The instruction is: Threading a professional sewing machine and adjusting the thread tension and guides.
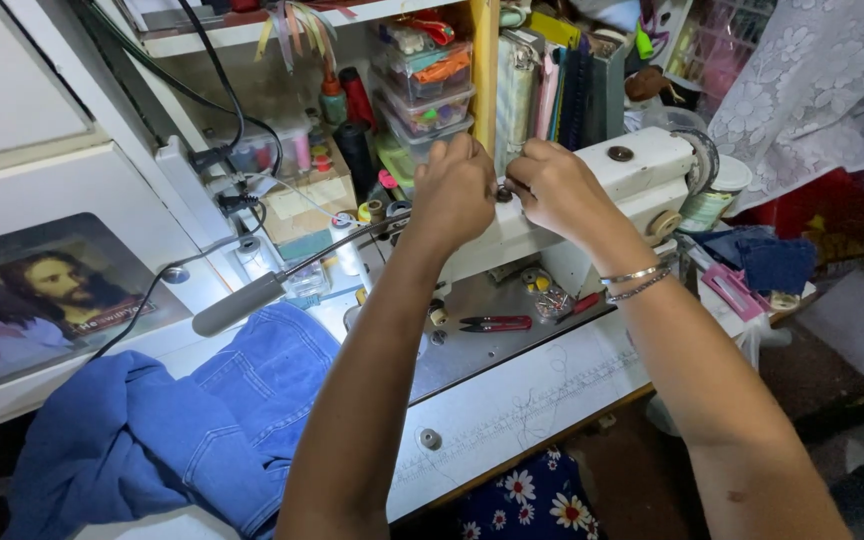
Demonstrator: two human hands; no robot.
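Bare arms, two thin bangles — nothing else worn

Both forearms are bare from elbow to fingers, with no sleeve in view. The left hand (452,190) carries no ring, watch or band that shows. The right hand (557,190) is likewise plain, but its wrist wears two slim silver-coloured bangles (636,281) — narrow metal hoops lying close together, one just above the other, catching a little light. Fingernails are too small to make out.

lamp (176,273) glare left, corners dim, sharp centre
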